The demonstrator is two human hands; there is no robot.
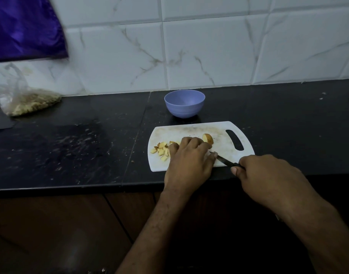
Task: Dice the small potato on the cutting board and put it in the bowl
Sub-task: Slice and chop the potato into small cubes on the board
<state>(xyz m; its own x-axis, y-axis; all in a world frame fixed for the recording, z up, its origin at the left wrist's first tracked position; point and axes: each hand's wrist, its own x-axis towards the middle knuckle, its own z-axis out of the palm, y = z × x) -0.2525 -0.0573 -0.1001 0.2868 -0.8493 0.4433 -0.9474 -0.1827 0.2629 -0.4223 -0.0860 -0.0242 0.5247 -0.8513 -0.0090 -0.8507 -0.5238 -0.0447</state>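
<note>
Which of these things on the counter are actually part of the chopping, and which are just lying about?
Part of the job:
- white cutting board
- uncut potato piece
- diced potato pieces
- knife, gripped by the right hand
- left hand, resting on the potato
- purple bowl, nothing visible inside

Just lying about:
- plastic bag of grainy food
- purple cloth hanging on the wall

White plastic cutting board (225,133) lies on dark stone counter (70,151). Lilac plastic bowl (184,103) stands just behind board. On board: diced yellow potato pieces (161,150) at left end, uncut potato chunk (207,139) right of them. Clear plastic bag of grain (29,101) far left of board, at wall.
</note>
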